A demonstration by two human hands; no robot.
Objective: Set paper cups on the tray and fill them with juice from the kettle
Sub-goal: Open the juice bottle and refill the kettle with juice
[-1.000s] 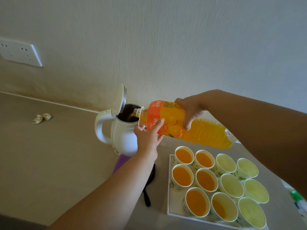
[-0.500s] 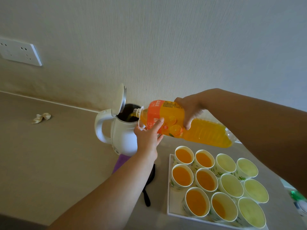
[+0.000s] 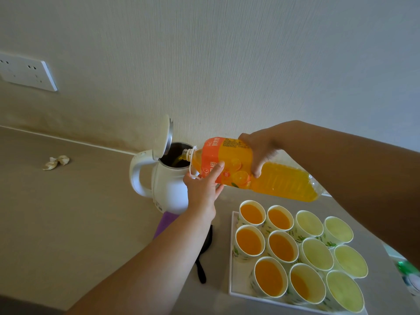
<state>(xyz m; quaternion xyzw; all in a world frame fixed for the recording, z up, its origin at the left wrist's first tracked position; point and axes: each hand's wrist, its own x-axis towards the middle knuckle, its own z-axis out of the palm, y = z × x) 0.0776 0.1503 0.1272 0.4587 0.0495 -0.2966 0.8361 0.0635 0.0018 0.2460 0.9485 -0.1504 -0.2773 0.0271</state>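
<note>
Head view — your right hand (image 3: 259, 151) grips the bottle (image 3: 229, 155), left hand (image 3: 202, 189) cups its shoulder. Long axis slants down-left, mouth over the kettle (image 3: 170, 189) — left hand nearer.

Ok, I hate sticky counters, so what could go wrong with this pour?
The mouth of the bottle sits just at the rim of the kettle, so juice could run down its white side. Its heavy end hangs right by the tray; if the right hand or left hand slips, it could topple the filled cups.
</note>
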